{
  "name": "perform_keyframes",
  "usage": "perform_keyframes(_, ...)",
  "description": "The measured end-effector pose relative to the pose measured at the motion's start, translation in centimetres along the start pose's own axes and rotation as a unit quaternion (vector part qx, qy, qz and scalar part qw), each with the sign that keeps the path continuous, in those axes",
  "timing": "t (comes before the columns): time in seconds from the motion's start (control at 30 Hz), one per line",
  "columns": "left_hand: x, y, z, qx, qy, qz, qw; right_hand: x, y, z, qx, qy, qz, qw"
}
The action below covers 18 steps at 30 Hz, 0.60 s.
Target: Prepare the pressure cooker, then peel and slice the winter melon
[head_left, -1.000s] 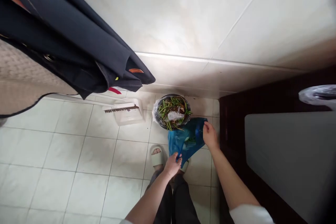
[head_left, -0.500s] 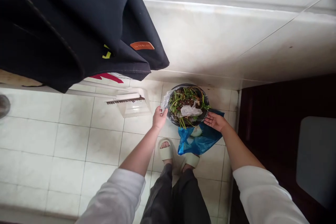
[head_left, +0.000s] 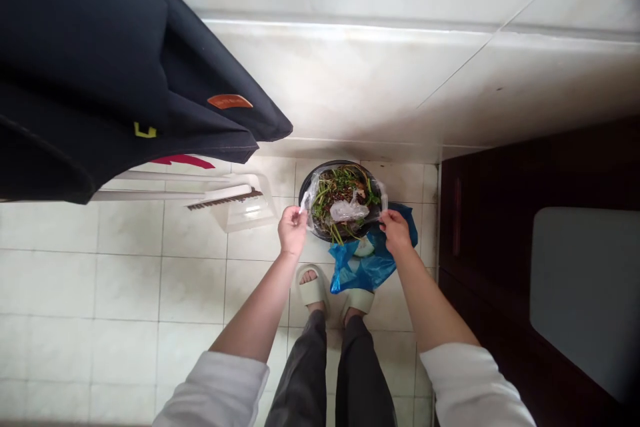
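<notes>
currently, on the tiled floor (head_left: 125, 280), a dark bowl (head_left: 340, 163) of greens (head_left: 340, 187) sits just beyond the blue bag (head_left: 357, 270). left hand (head_left: 293, 230) and right hand (head_left: 395, 230) each pinch the clear liner (head_left: 345, 210) at the rim; a slipped pinch could spill greens.

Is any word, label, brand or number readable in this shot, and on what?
Orange patch on the dark hanging garment: marks present, too blurred to read.
Yellow mark on the garment: a small angular shape, no readable text.
Red shape below it: nothing readable.
Blue plastic bag and clear plastic: no print visible.
</notes>
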State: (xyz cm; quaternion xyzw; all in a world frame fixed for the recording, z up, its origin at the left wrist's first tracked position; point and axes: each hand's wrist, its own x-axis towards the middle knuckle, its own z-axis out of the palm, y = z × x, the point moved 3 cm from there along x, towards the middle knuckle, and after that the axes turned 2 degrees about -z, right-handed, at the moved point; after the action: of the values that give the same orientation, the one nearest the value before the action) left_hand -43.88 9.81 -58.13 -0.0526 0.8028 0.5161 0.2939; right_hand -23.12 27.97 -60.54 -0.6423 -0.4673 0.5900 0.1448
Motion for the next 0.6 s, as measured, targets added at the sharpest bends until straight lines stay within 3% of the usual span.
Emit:
perform_keyframes(0.1,-2.4,1.7,1.2,-0.024,-0.033,0.006,0.999,-2.9,-1.0,0.7,-0.029,-0.004,-0.023,0.999)
perform_keyframes(0.23,-6.3,1.9,4.2,0.017,-0.135,0.029,0.99,-5.6,-2.1,2.2,-0.079,-0.082,-0.038,0.993)
perform_keyframes(0.4,-9.7,0.5,8.1,0.128,-0.287,0.079,0.946,-4.7,-2.4,3.8,-0.182,-0.144,-0.026,0.972)
perform_keyframes(0.5,-10.6,0.4,8.0,0.138,-0.319,0.104,0.932,-3.3,-2.7,4.5,-0.251,-0.145,-0.029,0.957)
perform_keyframes(0.57,-11.2,-0.1,6.6,0.149,-0.284,0.114,0.94,-2.8,-3.2,4.8,-0.282,-0.143,-0.04,0.948)
perform_keyframes(0.6,-11.6,-0.6,5.6,0.167,-0.239,0.107,0.95,-2.7,-3.6,5.0,-0.29,-0.142,-0.049,0.945)
